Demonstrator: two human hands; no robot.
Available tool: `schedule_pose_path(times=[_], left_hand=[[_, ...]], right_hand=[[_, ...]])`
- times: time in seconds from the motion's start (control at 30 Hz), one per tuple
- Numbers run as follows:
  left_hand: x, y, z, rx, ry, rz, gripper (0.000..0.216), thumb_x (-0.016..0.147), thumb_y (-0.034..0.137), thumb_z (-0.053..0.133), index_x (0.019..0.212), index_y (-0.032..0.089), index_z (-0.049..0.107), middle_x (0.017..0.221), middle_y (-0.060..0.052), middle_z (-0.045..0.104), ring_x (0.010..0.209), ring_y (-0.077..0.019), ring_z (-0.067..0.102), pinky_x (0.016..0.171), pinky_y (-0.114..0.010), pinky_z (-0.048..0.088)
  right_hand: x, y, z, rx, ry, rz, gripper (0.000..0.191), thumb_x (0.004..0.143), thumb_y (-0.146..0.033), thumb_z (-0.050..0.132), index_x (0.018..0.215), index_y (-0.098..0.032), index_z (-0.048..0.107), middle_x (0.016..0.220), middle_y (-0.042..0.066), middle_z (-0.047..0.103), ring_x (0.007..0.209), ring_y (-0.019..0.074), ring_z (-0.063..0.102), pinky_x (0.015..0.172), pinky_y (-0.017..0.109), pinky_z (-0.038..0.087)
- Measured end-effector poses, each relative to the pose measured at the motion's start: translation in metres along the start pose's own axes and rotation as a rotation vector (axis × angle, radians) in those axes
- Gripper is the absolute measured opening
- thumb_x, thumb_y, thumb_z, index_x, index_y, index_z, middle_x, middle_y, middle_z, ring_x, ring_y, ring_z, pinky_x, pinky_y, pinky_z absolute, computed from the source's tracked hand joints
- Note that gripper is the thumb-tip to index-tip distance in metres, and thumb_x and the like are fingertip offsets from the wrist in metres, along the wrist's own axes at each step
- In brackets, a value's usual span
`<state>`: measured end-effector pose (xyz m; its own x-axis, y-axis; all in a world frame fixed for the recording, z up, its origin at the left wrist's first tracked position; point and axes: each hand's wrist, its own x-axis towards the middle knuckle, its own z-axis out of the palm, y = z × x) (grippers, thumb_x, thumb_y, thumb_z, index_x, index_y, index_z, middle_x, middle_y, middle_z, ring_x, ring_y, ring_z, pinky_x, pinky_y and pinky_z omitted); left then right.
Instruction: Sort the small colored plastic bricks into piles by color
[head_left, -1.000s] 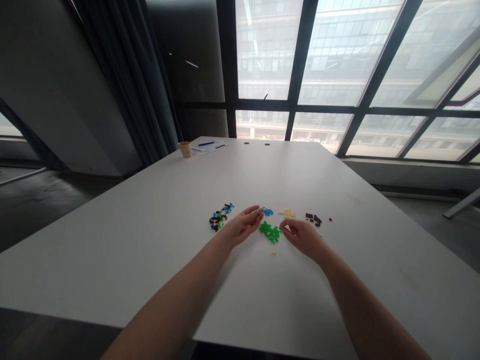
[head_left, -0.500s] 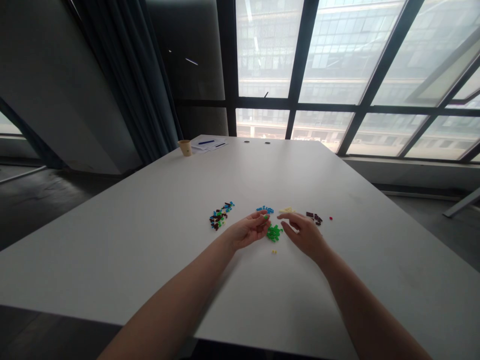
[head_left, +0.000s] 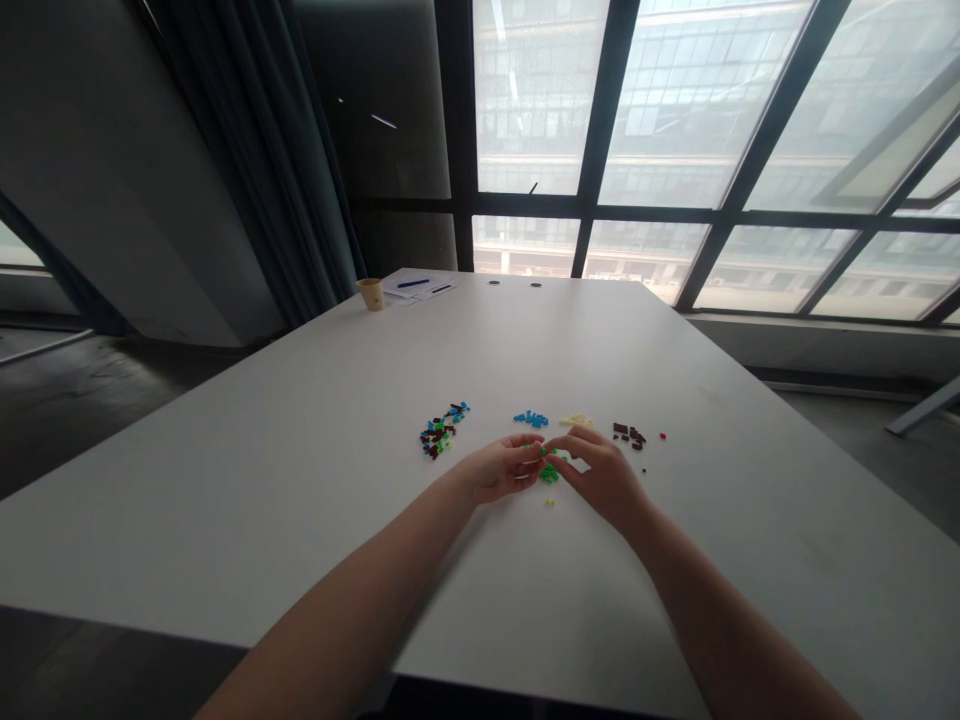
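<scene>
My left hand [head_left: 504, 470] pinches a small green toy brick [head_left: 544, 451] between thumb and fingers. From the other side, the thumb and forefinger of my right hand [head_left: 602, 477] close on the same spot, partly covering the brick. Just below the fingertips lies a pile of green bricks [head_left: 550, 476], partly hidden by the hands. Blue bricks [head_left: 531, 418] lie beyond my left hand, and cream bricks [head_left: 576, 419] sit behind my right. Two tiny yellow pieces [head_left: 550, 503] rest nearer to me.
Dark brown bricks [head_left: 630, 436] and one red piece [head_left: 662, 436] lie to the right on the white table [head_left: 300, 480]. A mixed pile of bricks [head_left: 439, 435] is at left. Farther back stand a paper cup [head_left: 371, 294] and papers [head_left: 416, 289] with pens.
My two hands have come together, the right moving left to the green brick. The left hand has shifted slightly right and lowered the brick. A small dark piece now shows beside my right hand.
</scene>
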<state>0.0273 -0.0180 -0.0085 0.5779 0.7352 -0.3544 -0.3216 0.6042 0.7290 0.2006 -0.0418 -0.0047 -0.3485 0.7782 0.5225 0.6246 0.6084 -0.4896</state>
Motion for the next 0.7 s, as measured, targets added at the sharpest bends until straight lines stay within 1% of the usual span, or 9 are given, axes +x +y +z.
schedule_pose_path(times=[0.1, 0.2, 0.27, 0.3, 0.37, 0.43, 0.5, 0.6, 0.7], left_hand=[[0.001, -0.002, 0.002, 0.009, 0.006, 0.009, 0.023, 0.061, 0.017, 0.073, 0.080, 0.016, 0.060, 0.072, -0.001, 0.058, 0.067, -0.0078, 0.056, 0.064, -0.018, 0.040], [0.004, -0.004, 0.002, 0.034, 0.028, 0.049, 0.025, 0.058, 0.019, 0.075, 0.077, 0.015, 0.059, 0.070, -0.001, 0.058, 0.066, -0.0074, 0.056, 0.065, -0.019, 0.040], [0.006, -0.003, 0.000, 0.076, 0.079, 0.107, 0.027, 0.057, 0.022, 0.075, 0.076, 0.014, 0.058, 0.070, -0.001, 0.059, 0.066, -0.0079, 0.056, 0.069, -0.020, 0.040], [0.006, -0.001, -0.002, 0.103, 0.127, 0.146, 0.027, 0.057, 0.024, 0.075, 0.076, 0.015, 0.058, 0.072, -0.001, 0.060, 0.067, -0.0082, 0.056, 0.071, -0.021, 0.040], [0.007, 0.004, -0.008, 0.162, 0.256, 0.239, 0.028, 0.058, 0.026, 0.074, 0.077, 0.015, 0.057, 0.076, -0.001, 0.061, 0.068, -0.0084, 0.056, 0.072, -0.023, 0.039], [0.008, 0.010, -0.014, 0.215, 0.383, 0.319, 0.026, 0.059, 0.027, 0.071, 0.077, 0.016, 0.056, 0.079, -0.002, 0.062, 0.068, -0.0084, 0.055, 0.071, -0.023, 0.039], [0.009, 0.014, -0.019, 0.254, 0.467, 0.360, 0.023, 0.061, 0.026, 0.068, 0.076, 0.016, 0.055, 0.078, -0.002, 0.061, 0.067, -0.0084, 0.054, 0.068, -0.023, 0.039], [0.010, 0.015, -0.021, 0.295, 0.497, 0.364, 0.020, 0.062, 0.025, 0.065, 0.076, 0.016, 0.054, 0.080, -0.003, 0.061, 0.067, -0.0086, 0.054, 0.067, -0.022, 0.039], [0.011, 0.016, -0.022, 0.335, 0.493, 0.370, 0.019, 0.063, 0.025, 0.063, 0.078, 0.017, 0.054, 0.082, -0.003, 0.061, 0.068, -0.0089, 0.055, 0.066, -0.022, 0.040]], right_hand=[[0.000, -0.002, 0.001, -0.032, -0.011, 0.001, 0.013, 0.081, -0.023, 0.051, 0.082, -0.022, 0.064, 0.072, 0.002, 0.056, 0.069, 0.0138, 0.052, 0.067, 0.025, 0.041], [0.001, -0.002, 0.001, -0.052, -0.003, 0.006, 0.013, 0.081, -0.023, 0.050, 0.082, -0.022, 0.063, 0.073, 0.003, 0.057, 0.071, 0.0146, 0.052, 0.068, 0.026, 0.040], [0.001, 0.001, -0.001, -0.065, 0.009, 0.048, 0.013, 0.081, -0.024, 0.050, 0.082, -0.021, 0.063, 0.076, 0.004, 0.058, 0.071, 0.0148, 0.053, 0.068, 0.026, 0.040], [0.001, 0.004, -0.002, -0.080, 0.000, 0.086, 0.013, 0.081, -0.025, 0.051, 0.081, -0.021, 0.063, 0.078, 0.004, 0.059, 0.070, 0.0147, 0.053, 0.067, 0.026, 0.040], [0.000, 0.011, -0.005, -0.136, -0.078, 0.175, 0.013, 0.079, -0.024, 0.052, 0.078, -0.021, 0.064, 0.080, 0.004, 0.060, 0.069, 0.0145, 0.054, 0.065, 0.026, 0.039], [-0.001, 0.018, -0.007, -0.201, -0.219, 0.243, 0.013, 0.077, -0.021, 0.052, 0.075, -0.021, 0.065, 0.077, 0.003, 0.061, 0.068, 0.0145, 0.054, 0.065, 0.025, 0.039], [-0.002, 0.022, -0.006, -0.240, -0.340, 0.277, 0.015, 0.076, -0.019, 0.052, 0.074, -0.021, 0.066, 0.075, 0.003, 0.061, 0.069, 0.0145, 0.055, 0.065, 0.025, 0.038], [-0.003, 0.024, -0.001, -0.239, -0.406, 0.296, 0.017, 0.075, -0.017, 0.051, 0.076, -0.021, 0.067, 0.078, 0.004, 0.063, 0.072, 0.0145, 0.056, 0.068, 0.024, 0.038], [-0.002, 0.028, 0.002, -0.202, -0.372, 0.300, 0.017, 0.074, -0.018, 0.051, 0.077, -0.021, 0.067, 0.080, 0.004, 0.064, 0.073, 0.0151, 0.056, 0.069, 0.024, 0.039]])
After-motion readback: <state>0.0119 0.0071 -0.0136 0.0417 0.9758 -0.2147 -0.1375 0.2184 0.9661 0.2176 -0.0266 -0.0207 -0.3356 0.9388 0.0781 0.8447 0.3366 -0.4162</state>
